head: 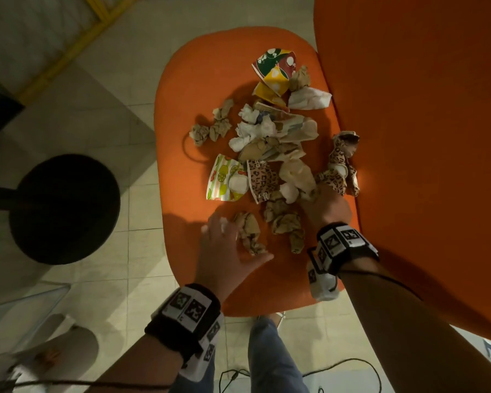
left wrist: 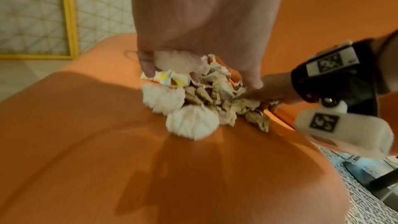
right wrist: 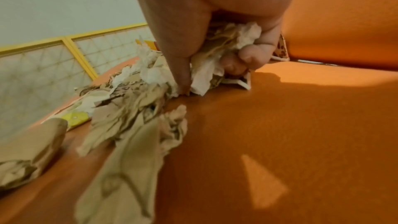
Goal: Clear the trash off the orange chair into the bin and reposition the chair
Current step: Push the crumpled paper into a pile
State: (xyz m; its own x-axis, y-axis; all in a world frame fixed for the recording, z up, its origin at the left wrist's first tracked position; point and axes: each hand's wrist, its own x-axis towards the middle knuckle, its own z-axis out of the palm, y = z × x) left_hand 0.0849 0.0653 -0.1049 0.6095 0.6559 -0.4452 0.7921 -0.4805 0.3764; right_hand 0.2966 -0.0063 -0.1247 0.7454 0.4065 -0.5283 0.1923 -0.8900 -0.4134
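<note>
The orange chair seat (head: pixel 187 95) carries a heap of trash (head: pixel 270 137): crumpled brown paper, white tissues, crushed printed cups. My left hand (head: pixel 224 245) is low at the heap's near left edge, beside a brown paper ball (head: pixel 248 231). Its curled fingers hold a white tissue (left wrist: pixel 172 62) under the palm of this left hand (left wrist: pixel 200 76). My right hand (head: pixel 326 208) reaches into the near right of the heap, next to a leopard-print cup (head: pixel 342 163). This right hand (right wrist: pixel 211 74) has thumb and curled fingers closed round a wad of white tissue and brown paper (right wrist: pixel 247 35).
The orange backrest (head: pixel 423 109) rises close on the right. A black round base with a post (head: pixel 65 208) stands on the tiled floor to the left. A yellow-framed panel (head: pixel 91 32) is at the far left. Cables (head: pixel 352 364) lie on the floor near my legs.
</note>
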